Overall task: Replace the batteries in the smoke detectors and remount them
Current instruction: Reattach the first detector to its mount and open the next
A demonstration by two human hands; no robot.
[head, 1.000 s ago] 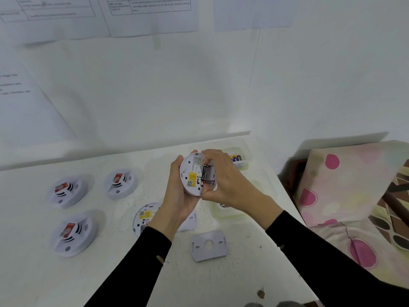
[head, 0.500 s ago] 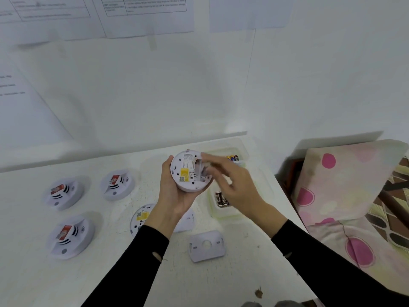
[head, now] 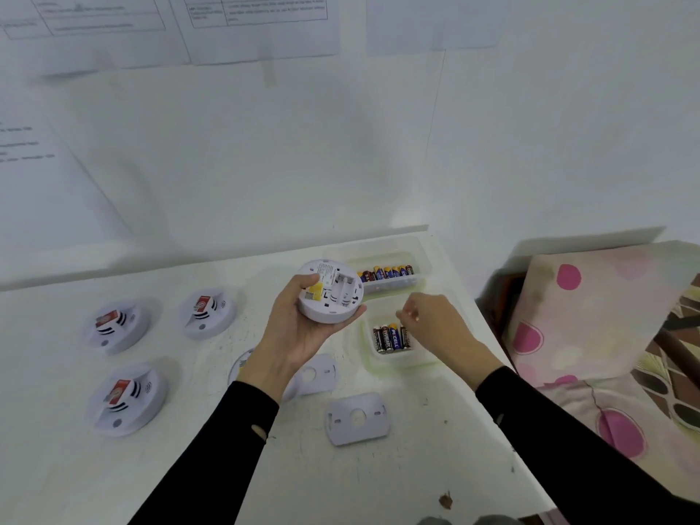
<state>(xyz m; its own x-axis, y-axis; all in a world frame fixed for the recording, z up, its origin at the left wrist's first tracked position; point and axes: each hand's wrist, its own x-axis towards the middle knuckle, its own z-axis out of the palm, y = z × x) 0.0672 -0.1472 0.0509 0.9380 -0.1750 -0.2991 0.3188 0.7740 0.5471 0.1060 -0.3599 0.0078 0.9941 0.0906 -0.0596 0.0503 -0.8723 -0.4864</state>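
Smoke detector [head: 335,297], round white plastic, sits gripped in left hand [head: 299,335]; right hand [head: 428,322] curled, contents unclear.

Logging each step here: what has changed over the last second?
The right hand left the held detector and moved right and down, over the near battery tray; whether it pinches anything is unclear. The left hand still grips the detector. The three table detectors, mounting plate and far tray stayed put.
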